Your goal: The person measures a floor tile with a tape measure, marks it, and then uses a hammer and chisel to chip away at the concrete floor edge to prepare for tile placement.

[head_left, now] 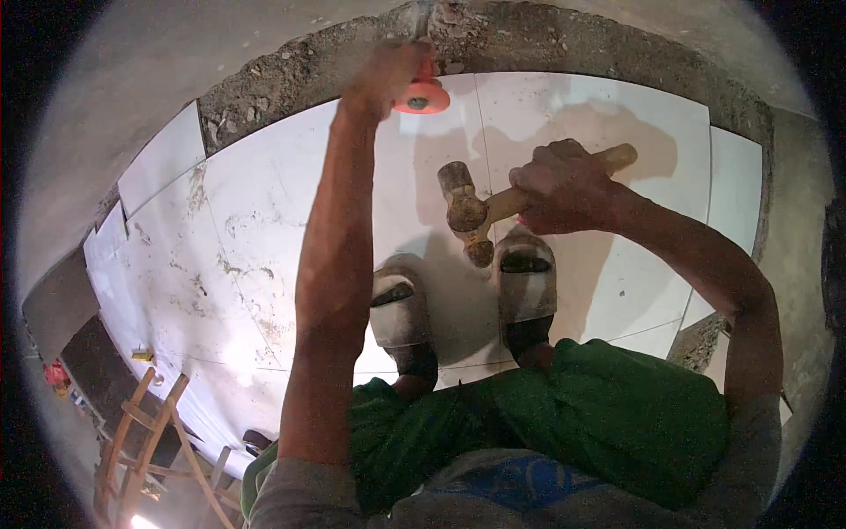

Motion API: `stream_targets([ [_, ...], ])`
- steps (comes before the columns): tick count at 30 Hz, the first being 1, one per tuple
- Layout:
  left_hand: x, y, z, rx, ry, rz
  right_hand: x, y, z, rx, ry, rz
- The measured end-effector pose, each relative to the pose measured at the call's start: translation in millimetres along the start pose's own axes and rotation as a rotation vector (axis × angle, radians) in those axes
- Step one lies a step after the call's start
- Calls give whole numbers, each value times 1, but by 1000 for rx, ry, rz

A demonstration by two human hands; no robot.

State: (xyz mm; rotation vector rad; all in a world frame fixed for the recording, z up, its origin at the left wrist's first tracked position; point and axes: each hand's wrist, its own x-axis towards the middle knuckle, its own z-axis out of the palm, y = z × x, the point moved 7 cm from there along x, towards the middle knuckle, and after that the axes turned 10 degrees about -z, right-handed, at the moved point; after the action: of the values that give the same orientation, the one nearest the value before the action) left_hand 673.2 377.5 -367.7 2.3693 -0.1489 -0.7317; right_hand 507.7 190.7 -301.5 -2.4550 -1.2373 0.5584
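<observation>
My left hand (388, 75) grips a chisel with a round red guard (421, 97), its dark striking end facing up, against the rough strip at the foot of the wall. In my right hand (560, 181) is a hammer with a pale handle and a worn metal head (467, 210), held below and right of the chisel, apart from it. My two shod feet (524, 286) stand beneath on large white tiles (238, 247), smudged on the left.
A broken concrete strip (529, 35) runs along the pale wall (220, 35) ahead. A wall (797, 264) rises at the right. A wooden ladder-like frame (145, 414) stands lower left, near a small yellow object (143, 355) and a red item (56, 377).
</observation>
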Motion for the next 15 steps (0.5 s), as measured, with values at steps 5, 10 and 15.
stream_targets([
  [5,8,-30,31,-552,-59,-142,-1,-4,5,18,-161,41],
  [10,10,-23,40,-585,-34,-201,-4,-24,7,-101,-8,-99],
  [15,9,-34,50,-904,-28,-294,8,-63,28,-120,-82,-335],
])
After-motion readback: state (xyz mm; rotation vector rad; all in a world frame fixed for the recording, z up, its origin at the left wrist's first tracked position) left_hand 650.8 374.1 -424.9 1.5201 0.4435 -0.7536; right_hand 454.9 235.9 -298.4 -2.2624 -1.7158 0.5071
